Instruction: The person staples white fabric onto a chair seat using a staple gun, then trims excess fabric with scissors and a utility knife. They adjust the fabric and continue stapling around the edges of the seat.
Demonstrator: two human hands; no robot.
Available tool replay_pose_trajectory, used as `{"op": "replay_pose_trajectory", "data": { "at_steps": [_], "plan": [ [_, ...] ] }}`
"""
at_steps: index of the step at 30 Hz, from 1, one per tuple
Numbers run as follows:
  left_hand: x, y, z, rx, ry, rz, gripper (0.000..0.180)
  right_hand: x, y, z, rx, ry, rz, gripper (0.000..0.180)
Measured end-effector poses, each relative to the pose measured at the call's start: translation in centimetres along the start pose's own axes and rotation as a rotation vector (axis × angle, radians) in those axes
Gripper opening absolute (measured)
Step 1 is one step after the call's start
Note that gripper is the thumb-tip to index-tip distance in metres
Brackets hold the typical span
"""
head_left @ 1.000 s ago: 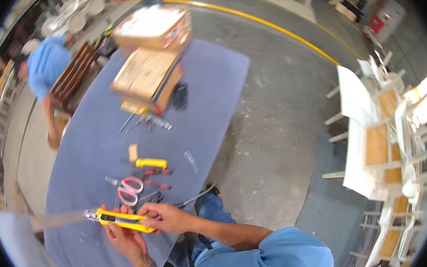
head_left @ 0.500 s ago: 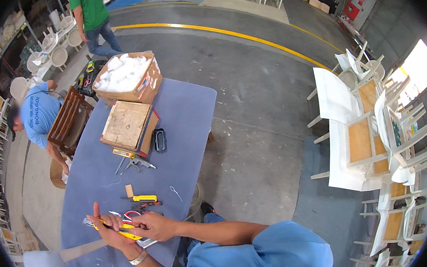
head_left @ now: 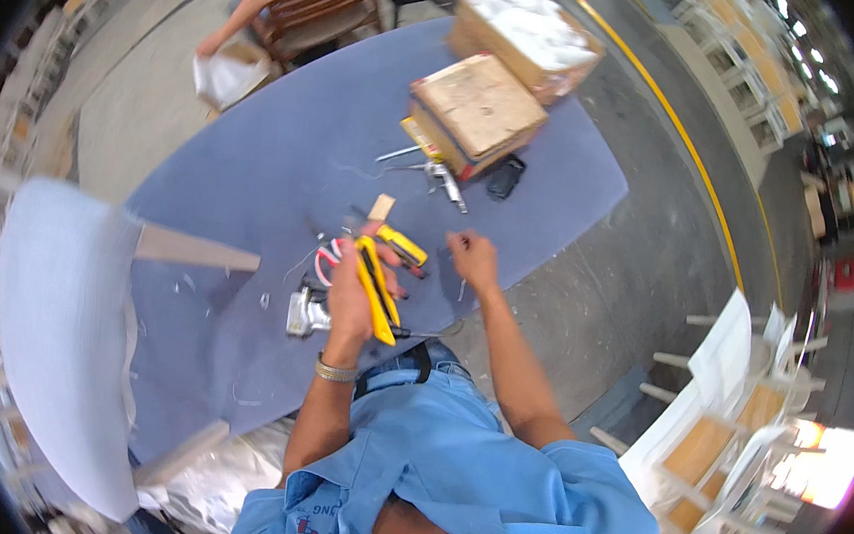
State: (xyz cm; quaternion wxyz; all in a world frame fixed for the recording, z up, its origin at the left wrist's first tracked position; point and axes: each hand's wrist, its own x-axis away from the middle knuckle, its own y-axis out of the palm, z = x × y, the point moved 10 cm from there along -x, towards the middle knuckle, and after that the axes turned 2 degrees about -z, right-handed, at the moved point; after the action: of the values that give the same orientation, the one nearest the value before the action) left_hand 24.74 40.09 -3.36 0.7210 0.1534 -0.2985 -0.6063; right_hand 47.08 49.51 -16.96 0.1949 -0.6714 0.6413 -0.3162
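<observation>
Blue table (head_left: 245, 162), left hand (head_left: 348, 296) round cutter (head_left: 377, 293)

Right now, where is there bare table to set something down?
On the blue table, the widest patch is between its left edge and the wooden leg; another, between the black tray and the right end. Crowded: around the left hand and yellow cutter, with scissors, yellow-handled tool, metal tool.
</observation>
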Motion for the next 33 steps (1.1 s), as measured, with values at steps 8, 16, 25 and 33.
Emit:
{"op": "replay_pose_trajectory", "data": {
  "at_steps": [8, 16, 25, 33],
  "plan": [
    [3.2, -6.6, 0.0, -0.247, 0.093, 0.040, 0.043, 2.3, 3.9, -9.0, -0.515, -0.047, -0.497, 0.050],
    [1.1, -3.8, 1.7, -0.250, 0.157, 0.106, 0.046, 8.5, 8.7, -18.3, -0.854, 0.026, -1.079, 0.031],
    [-0.5, 3.7, -0.2, -0.305, 0.112, -0.027, 0.048, 7.0, 3.5, -15.1, -1.025, 0.066, -1.339, 0.045],
    [-2.9, 1.4, -2.2, -0.048, 0.207, 0.229, 0.049, 6.5, 3.2, -8.0, -0.915, 0.262, -1.357, 0.036]
  ]
}}
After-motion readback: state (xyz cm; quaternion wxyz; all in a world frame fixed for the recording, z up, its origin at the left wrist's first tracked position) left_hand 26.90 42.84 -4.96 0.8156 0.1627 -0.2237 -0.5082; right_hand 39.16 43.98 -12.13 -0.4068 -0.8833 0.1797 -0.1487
